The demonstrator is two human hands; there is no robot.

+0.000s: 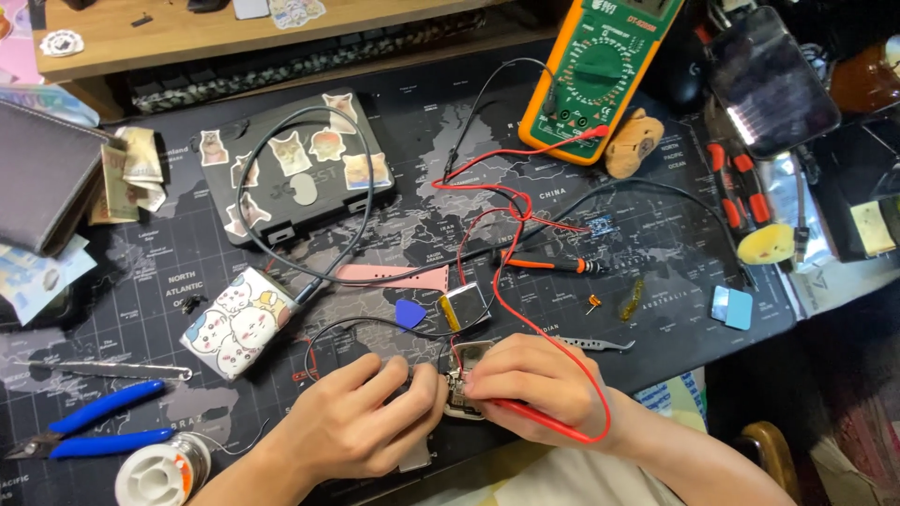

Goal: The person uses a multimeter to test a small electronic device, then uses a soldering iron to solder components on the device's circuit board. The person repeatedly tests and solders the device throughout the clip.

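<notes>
I see both bare hands meeting over a small opened device at the near edge of a dark world-map desk mat. The left hand is curled, its fingertips pinching the left side of the device and pressing it to the mat. The right hand is closed around a red test probe, gripped like a pen, its tip touching the exposed insides. The probe's red lead loops up across the mat to an orange-and-green multimeter at the far edge. A second probe with an orange grip lies loose on the mat beyond the hands. Just above the device sit a small silver-and-yellow cell, a blue pick and a pink strap. Metal tweezers lie just right of the right hand. To the left I see a sticker-covered white case, blue-handled pliers and a spool of solder. A dark box covered in cat stickers sits further back.
</notes>
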